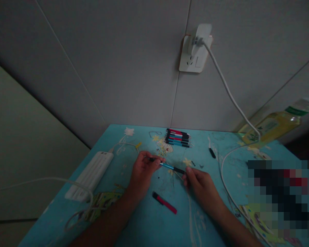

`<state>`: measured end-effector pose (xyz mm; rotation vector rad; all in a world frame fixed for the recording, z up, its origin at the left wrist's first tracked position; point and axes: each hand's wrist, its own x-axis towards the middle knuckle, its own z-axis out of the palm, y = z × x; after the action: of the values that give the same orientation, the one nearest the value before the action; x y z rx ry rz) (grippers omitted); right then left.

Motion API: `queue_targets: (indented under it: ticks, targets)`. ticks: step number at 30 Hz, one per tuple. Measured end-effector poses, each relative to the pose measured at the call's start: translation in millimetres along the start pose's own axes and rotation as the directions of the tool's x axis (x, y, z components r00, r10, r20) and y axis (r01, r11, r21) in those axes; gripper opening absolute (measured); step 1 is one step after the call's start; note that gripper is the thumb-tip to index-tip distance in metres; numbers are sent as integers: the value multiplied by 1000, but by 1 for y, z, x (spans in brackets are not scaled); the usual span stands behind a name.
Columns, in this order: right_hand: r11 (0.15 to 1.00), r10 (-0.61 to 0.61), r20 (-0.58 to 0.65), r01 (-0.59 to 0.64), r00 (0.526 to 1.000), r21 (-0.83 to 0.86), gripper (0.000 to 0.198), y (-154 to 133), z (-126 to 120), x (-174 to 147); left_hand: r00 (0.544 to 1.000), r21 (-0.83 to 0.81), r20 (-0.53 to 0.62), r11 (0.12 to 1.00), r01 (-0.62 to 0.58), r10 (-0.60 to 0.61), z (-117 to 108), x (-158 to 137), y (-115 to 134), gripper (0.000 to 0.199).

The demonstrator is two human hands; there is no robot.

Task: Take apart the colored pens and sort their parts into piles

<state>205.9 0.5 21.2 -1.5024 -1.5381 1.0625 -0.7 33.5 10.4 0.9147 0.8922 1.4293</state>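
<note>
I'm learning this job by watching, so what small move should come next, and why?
Probably a gentle twist of the black grip on the blue pen: the right hand pinches at that end, while the left hand holds the other, so it could steady the barrel.

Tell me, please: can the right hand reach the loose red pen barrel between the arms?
Probably yes: the red pen barrel lies nearby, and nothing visible blocks the way. But the right hand is holding the blue pen's end, so it may need to release that.
</note>
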Motion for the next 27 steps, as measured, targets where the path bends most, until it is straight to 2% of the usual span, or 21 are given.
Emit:
queue_targets:
  ticks: [2,5,10,16,20,27]
  targets:
    - [1000,-27,20,28,999,-14,51,1,1,-1,1000,-5,-14,1000,0,0,0,1,1,30]
    - [994,-98,-5,97,995,-56,35,3,1,-2,1000,-11,-31,1000,-2,2,-1,2,1,29]
    - [977,-167,-3,166,986,-131,25,4,0,-2,999,-5,-47,1000,7,-8,-2,3,2,30]
    - [964,-176,82,189,981,-186,43,0,0,-5,998,7,-56,1000,1,-1,0,2,4,31]
    - [952,-229,27,230,973,-200,27,1,1,-5,996,5,-85,1000,5,-5,-1,3,5,32]
    - [943,-248,1,242,969,-229,21,3,2,-6,996,-12,-82,1000,20,-21,-1,3,5,33]
